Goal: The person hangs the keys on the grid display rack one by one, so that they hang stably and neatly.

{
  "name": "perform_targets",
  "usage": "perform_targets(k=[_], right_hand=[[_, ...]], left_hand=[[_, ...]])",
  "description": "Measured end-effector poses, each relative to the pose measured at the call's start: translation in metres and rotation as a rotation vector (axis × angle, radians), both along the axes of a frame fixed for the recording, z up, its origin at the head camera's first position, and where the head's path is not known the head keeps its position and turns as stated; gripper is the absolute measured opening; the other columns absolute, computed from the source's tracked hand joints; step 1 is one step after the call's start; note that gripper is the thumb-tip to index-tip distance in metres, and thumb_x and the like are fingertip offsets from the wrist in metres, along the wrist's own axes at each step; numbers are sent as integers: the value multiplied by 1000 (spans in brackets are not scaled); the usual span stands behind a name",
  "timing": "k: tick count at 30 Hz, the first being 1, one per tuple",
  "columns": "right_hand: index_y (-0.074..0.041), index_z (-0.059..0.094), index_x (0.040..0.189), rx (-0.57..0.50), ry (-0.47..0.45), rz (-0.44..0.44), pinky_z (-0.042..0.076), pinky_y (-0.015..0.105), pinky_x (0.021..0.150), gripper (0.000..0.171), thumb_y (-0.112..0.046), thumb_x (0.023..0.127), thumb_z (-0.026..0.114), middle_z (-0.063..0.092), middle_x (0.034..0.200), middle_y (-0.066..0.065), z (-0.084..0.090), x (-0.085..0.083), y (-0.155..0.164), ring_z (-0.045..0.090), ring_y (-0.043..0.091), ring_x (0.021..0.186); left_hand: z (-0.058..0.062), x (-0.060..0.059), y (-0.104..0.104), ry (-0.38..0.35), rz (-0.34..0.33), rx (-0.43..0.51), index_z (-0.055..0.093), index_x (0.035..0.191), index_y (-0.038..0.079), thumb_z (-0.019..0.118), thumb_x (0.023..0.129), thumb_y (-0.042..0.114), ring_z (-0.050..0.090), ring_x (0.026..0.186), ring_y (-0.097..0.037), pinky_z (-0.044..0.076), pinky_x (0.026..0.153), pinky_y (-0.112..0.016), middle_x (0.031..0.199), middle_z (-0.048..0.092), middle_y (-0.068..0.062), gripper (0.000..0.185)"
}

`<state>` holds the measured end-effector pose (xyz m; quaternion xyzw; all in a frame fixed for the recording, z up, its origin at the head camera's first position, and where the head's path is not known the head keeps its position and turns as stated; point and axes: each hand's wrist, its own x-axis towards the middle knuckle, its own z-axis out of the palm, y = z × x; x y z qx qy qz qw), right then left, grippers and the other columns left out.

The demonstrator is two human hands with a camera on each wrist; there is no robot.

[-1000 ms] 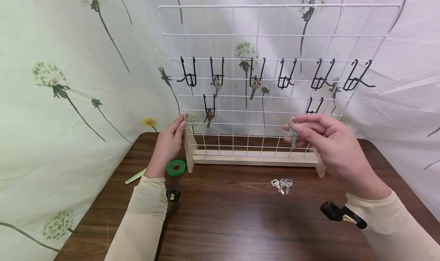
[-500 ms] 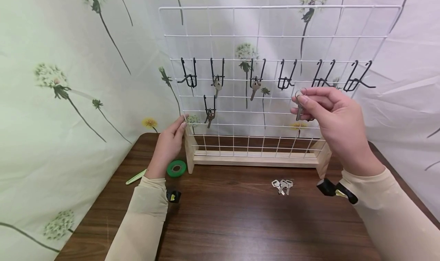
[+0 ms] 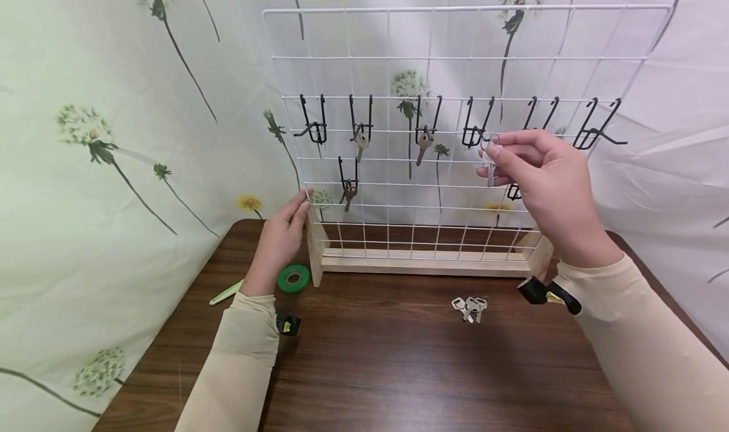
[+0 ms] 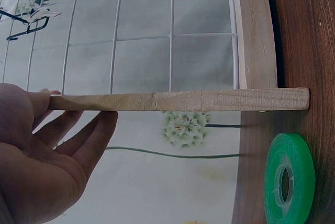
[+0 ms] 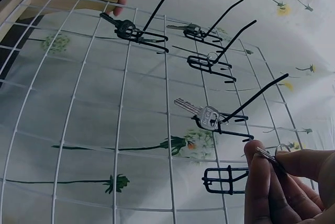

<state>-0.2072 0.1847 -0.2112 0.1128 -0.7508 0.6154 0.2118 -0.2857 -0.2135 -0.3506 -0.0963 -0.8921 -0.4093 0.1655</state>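
Three keys hang on the grid rack (image 3: 398, 59); right hand (image 3: 541, 179) fingers pinch a key (image 3: 490, 163) beside an empty hook (image 3: 475, 131), left hand (image 3: 281, 236) fingers straight against the frame, spare keys (image 3: 468, 307) left on the worktop (image 3: 398, 356).

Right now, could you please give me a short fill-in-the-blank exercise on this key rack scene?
1. The right hand pinches a ____.
2. The left hand rests against the rack's wooden ____.
3. The roll of tape on the table is ____ in colour.
4. ____ keys already hang on the black hooks.

Missing words: key; post; green; three

rack (image 3: 427, 264) rear of table (image 3: 398, 369) | tape (image 3: 293, 278) left | keys (image 3: 468, 306) front
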Motion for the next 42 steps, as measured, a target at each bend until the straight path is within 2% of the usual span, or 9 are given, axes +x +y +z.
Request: perform_targets(k=[6,15,27,42], right_hand=[[-13,73,123,86,-42,-40,61,17,77,31,-30,98,81,84,97,-11,0,-5,1,81,7,82],[-16,73,118,94,-30,-48,60,19,69,25,-29,98,80,85,96,-9,-5,-13,-1,81,5,79],[-14,71,121,98,-43,-75,61,19,70,29,-31,99,79,82,94,-18,-9,-26,-3,79,3,78],[-9,70,114,-60,-12,14,63,20,72,19,-17,99,79,82,89,-9,-14,-41,-6,79,7,72]], left_hand=[[1,0,0,-2,4,0,49,162,21,41,117,40,45,157,-35,38,128,-58,168,46,-9,50],[0,0,0,-7,6,0,49,162,23,41,117,41,45,157,-36,38,128,-58,168,46,-9,50],[1,0,1,-8,10,-1,49,163,21,41,117,41,45,157,-35,38,128,-57,168,46,-8,50],[1,0,1,-13,11,13,49,162,23,42,117,41,44,157,-34,38,129,-57,169,46,-7,50]])
